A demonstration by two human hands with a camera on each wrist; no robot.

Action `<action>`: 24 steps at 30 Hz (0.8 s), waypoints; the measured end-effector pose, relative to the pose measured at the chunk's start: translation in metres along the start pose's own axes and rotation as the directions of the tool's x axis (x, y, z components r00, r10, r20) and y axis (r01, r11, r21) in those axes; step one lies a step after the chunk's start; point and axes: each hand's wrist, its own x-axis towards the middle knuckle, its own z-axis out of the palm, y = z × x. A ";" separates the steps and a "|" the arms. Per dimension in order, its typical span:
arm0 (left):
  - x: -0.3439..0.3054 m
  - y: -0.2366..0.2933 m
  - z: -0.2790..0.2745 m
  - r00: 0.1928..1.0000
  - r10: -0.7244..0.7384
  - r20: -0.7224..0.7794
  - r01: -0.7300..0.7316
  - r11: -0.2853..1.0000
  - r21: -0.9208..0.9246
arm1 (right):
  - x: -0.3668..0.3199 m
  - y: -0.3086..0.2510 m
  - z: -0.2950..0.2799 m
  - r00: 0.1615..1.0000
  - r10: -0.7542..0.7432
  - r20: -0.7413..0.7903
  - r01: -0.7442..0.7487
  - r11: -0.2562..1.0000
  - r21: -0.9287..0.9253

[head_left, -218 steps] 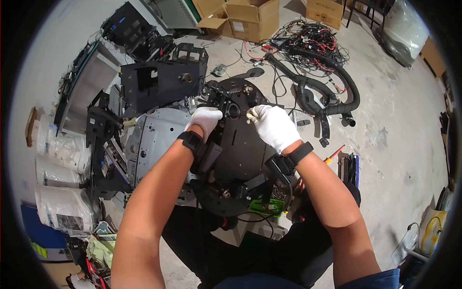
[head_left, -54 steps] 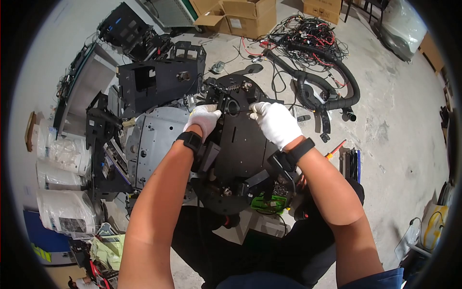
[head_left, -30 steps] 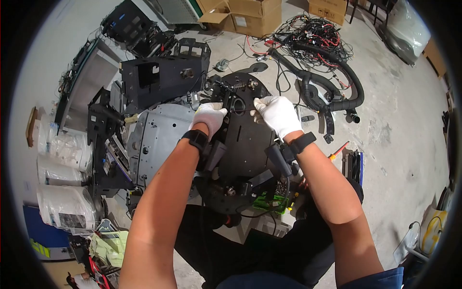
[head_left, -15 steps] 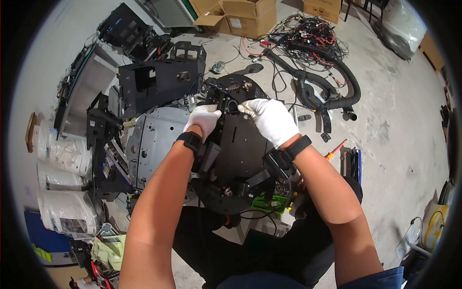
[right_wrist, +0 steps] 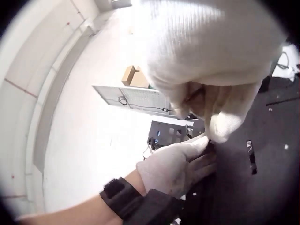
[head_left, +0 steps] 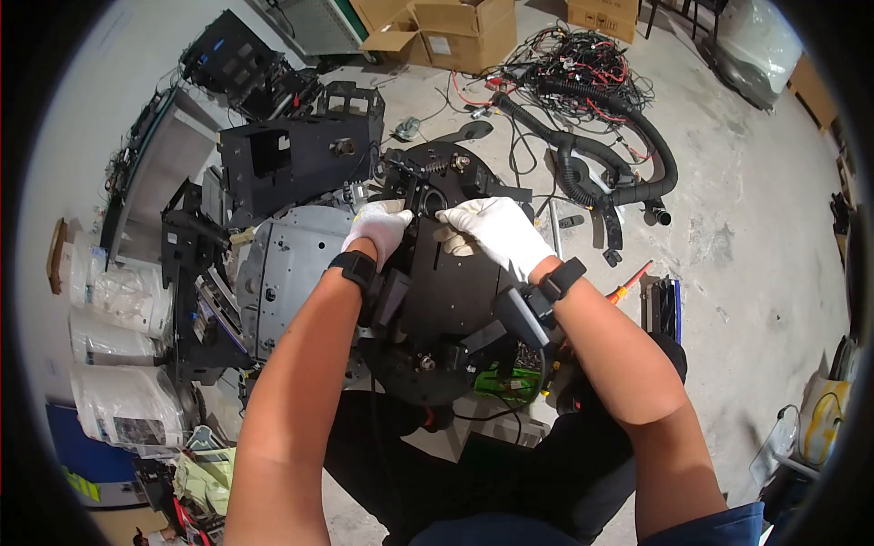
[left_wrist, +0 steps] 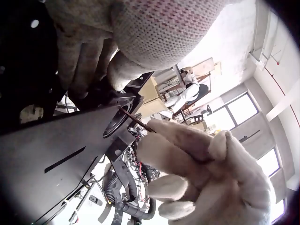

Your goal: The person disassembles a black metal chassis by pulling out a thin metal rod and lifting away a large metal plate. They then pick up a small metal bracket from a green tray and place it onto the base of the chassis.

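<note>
Both hands wear white gloves over a black metal plate (head_left: 455, 296) in the head view. My left hand (head_left: 378, 229) grips the narrow black bracket (head_left: 417, 196) standing on the plate, its fingertips mostly hidden there. Just right of it, my right hand (head_left: 492, 235) pinches a thin dark rod (left_wrist: 136, 120) between thumb and forefinger; the other fingers are loosely bent. In the left wrist view, the rod's far end points at the bracket beside a round black ring (left_wrist: 116, 124). Seen from the right wrist, the fingertips of both hands nearly meet.
A grey perforated plate (head_left: 305, 259) lies to the left, with a black housing (head_left: 296, 164) behind it. Corrugated hose (head_left: 660, 155) and tangled wires (head_left: 583, 68) are on the floor at the upper right. A green tray (head_left: 510, 387) and a screwdriver (head_left: 628, 284) lie closer.
My right hand has moved left, closer to the left hand, and its lower fingers have loosened away from the palm. The left hand stays on the bracket.
</note>
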 end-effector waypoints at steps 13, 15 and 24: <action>-0.011 0.005 -0.001 0.996 0.093 0.000 -0.093 0.993 -0.069 | -0.012 -0.007 -0.010 0.863 -0.504 0.041 0.263 0.379 -0.887; -0.009 0.005 -0.001 0.998 0.071 0.001 -0.070 0.995 -0.064 | -0.012 -0.016 -0.011 0.982 -0.162 -0.097 0.079 0.821 -0.565; -0.011 0.009 -0.004 0.999 0.042 -0.006 -0.042 0.999 -0.003 | -0.008 -0.018 -0.014 0.987 0.104 -0.123 -0.151 0.867 -0.474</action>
